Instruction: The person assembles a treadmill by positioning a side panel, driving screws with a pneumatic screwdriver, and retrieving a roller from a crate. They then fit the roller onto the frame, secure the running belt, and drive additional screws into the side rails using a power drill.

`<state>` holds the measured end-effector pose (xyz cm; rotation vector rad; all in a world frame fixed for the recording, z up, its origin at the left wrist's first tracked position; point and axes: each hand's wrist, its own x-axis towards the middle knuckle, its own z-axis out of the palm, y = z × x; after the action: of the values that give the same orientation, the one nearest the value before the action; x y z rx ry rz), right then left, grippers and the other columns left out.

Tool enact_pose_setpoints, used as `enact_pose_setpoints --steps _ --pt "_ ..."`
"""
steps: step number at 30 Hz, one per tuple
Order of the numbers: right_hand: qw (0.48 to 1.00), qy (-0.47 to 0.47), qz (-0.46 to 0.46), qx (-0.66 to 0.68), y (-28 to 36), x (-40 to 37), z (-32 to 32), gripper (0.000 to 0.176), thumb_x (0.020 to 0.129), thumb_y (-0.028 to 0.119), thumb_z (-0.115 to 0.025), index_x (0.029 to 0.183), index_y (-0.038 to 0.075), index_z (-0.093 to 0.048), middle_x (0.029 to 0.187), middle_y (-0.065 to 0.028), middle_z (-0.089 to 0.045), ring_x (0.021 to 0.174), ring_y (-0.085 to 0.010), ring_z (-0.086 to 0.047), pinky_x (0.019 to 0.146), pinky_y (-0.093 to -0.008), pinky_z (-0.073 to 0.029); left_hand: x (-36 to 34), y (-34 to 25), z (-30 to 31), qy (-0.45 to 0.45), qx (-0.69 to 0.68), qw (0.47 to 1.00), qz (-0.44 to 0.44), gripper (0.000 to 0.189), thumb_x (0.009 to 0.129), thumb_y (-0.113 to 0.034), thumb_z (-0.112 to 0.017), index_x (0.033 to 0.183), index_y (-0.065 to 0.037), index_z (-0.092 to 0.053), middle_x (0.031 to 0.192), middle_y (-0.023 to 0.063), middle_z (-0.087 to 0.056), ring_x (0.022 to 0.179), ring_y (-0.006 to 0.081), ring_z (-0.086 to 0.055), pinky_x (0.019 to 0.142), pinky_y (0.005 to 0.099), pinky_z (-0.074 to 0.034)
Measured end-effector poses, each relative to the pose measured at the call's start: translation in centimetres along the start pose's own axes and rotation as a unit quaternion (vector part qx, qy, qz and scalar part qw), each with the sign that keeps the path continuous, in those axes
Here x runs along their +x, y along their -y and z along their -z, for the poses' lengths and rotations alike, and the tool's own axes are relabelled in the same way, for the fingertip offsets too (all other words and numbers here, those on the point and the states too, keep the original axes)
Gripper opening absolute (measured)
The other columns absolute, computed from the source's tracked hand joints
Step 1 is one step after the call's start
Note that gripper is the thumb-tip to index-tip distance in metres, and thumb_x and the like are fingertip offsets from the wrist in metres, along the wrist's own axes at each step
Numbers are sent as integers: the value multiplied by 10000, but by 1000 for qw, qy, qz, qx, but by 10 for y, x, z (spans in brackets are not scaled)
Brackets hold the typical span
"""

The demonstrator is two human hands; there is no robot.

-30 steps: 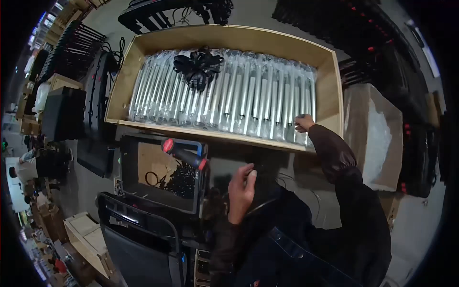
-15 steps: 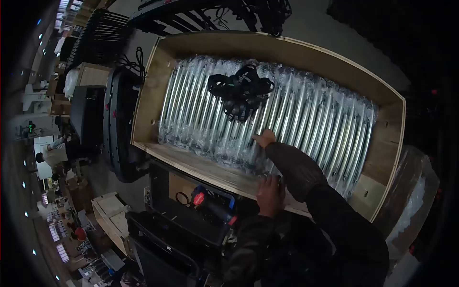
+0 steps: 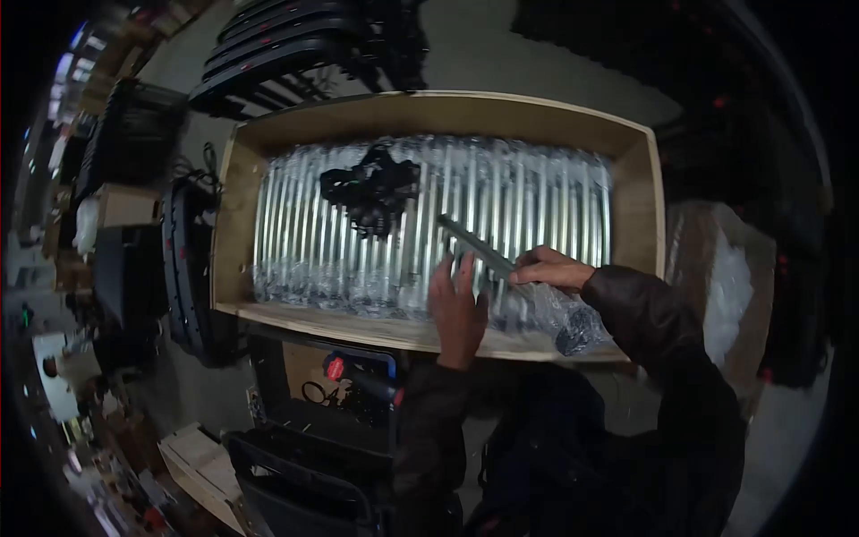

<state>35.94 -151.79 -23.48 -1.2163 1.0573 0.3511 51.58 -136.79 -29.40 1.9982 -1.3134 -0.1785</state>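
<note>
A row of shiny metal tubes (image 3: 313, 215) in clear plastic wrap lies in a long wooden crate (image 3: 658, 188). My right hand (image 3: 550, 268) grips one tube (image 3: 479, 246), lifted at a slant above the row, with loose wrap (image 3: 573, 322) hanging from its lower end. Below the tube's left part, my left hand (image 3: 458, 309) is raised with its fingers apart, holding nothing. A bundle of black straps (image 3: 371, 190) rests on the tubes left of my hands.
Below the crate stands an open black case (image 3: 295, 407) with a red and black tool (image 3: 336, 368). Black racks (image 3: 295, 45) are behind. A plastic-covered box (image 3: 752, 295) is at the right. A person (image 3: 76, 367) stands far left.
My right hand has lifted a tube out of the row. My left hand has moved from the crate's near edge to over the tubes. The view has shifted.
</note>
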Motion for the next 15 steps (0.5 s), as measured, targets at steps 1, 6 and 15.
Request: enact_pose_setpoints --steps 1,6,15 --pt "998 45 -14 31 11 -42 2 856 778 526 -752 1397 -2 -488 1334 -183 -499 1268 -305 -470 1077 -399 -357 12 -20 6 19 -13 996 -86 348 823 -69 -667 1168 -56 -625 1073 143 -637 1106 342 -583 952 490 -463" --pt "977 -8 195 88 -28 -119 22 664 986 626 -448 1155 14 -643 991 -89 -645 968 -192 -636 890 -338 -503 11 -94 46 118 -103 965 -208 411 727 -62 -708 1130 -114 -646 886 90 -695 822 307 -678 754 412 -541" --pt "861 -293 400 109 -105 -238 30 303 909 272 -728 1105 41 -734 919 -16 -667 838 -77 -592 760 -264 -486 -83 -140 98 225 26 968 -112 309 789 -149 -714 1086 -118 -633 785 200 -691 756 430 -668 646 515 -511"
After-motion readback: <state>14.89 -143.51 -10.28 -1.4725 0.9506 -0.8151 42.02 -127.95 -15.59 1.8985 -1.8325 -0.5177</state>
